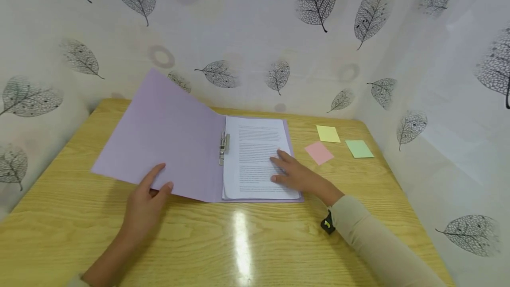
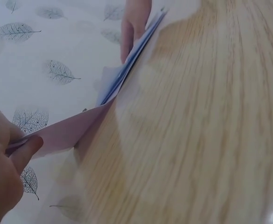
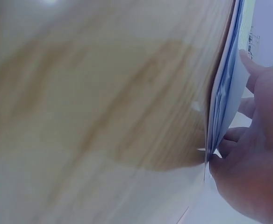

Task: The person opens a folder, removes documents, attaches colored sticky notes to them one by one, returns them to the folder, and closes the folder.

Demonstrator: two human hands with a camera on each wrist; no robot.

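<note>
A lilac file folder point(image 1: 163, 132) lies opened on the table, its left cover raised at a slant. My left hand point(image 1: 141, 209) pinches the lower edge of that cover between thumb and fingers, as the left wrist view shows with the cover point(image 2: 66, 130) at the thumb. A stack of printed white sheets point(image 1: 256, 145) lies on the folder's right side, beside a metal clip point(image 1: 223, 147) at the spine. My right hand point(image 1: 299, 175) rests on the right part of the stack with fingers spread. In the right wrist view, the sheets' edges point(image 3: 224, 102) fan slightly beside the hand.
Yellow point(image 1: 328, 133), pink point(image 1: 319, 153) and green point(image 1: 359, 149) sticky notes lie right of the folder. A small black object point(image 1: 328, 223) sits at the right cuff. A leaf-patterned curtain point(image 1: 247, 34) stands behind the wooden table point(image 1: 199, 242) and along its sides.
</note>
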